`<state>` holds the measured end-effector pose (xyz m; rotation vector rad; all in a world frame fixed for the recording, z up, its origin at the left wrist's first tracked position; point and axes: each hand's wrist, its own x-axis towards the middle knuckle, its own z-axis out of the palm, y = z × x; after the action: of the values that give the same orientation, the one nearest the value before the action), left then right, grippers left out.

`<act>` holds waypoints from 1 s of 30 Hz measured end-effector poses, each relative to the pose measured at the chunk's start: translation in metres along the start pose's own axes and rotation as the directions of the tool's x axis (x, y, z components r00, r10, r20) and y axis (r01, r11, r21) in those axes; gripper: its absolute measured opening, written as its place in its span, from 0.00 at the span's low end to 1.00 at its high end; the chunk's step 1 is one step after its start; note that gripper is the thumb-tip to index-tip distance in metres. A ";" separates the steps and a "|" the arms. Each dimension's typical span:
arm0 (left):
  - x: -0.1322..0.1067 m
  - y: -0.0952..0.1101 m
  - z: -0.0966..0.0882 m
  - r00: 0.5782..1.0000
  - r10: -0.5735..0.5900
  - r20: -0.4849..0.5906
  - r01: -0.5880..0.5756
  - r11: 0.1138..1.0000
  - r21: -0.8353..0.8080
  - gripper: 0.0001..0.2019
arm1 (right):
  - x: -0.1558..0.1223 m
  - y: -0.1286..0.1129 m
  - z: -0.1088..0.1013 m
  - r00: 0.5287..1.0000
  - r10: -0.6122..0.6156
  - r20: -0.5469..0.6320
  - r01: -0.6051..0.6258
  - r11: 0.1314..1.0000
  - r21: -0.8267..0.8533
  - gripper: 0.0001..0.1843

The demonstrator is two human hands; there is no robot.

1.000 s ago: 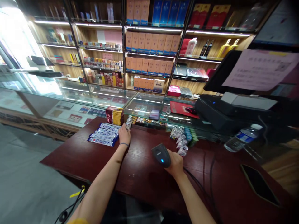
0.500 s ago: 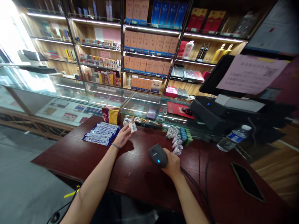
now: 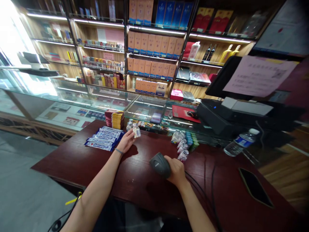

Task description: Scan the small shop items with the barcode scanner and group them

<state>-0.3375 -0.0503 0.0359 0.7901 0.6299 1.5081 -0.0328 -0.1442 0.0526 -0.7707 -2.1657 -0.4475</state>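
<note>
My left hand (image 3: 127, 140) is closed on a small clear container (image 3: 136, 132) with a pale label, lifted a little over the dark red desk (image 3: 145, 183). Its exact kind is too small to tell. In my right hand (image 3: 175, 169) is a dark grey barcode scanner (image 3: 160, 165), its head turned left toward my left hand. Several similar small containers (image 3: 129, 124) stand just behind the left hand. More small jars (image 3: 182, 154), some with blue or green, are lined up beyond the right hand. Blue-and-white long packets (image 3: 103, 138) lie left of my left hand.
A stack of red and yellow packs (image 3: 114, 119) stands behind the packets. To the right are a water bottle (image 3: 242, 142), a phone (image 3: 256, 187) and a black monitor (image 3: 224, 77). The scanner's cable (image 3: 200, 187) trails over the desk. A glass display counter (image 3: 145, 106) borders the back.
The barcode scanner has tilted and shifted slightly left in my right hand, and its blue light no longer shows. My left hand stays almost still with the small container.
</note>
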 end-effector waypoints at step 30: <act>0.034 -0.172 0.163 0.968 0.181 0.173 -0.243 0.505 0.828 0.21 | -0.079 0.087 -0.061 0.913 0.292 -0.285 -0.352 0.916 -0.190 0.20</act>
<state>-0.1029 -0.0110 0.0055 1.7239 1.3059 1.3294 0.0989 -0.1409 0.0362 -1.1226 -1.7246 -0.6009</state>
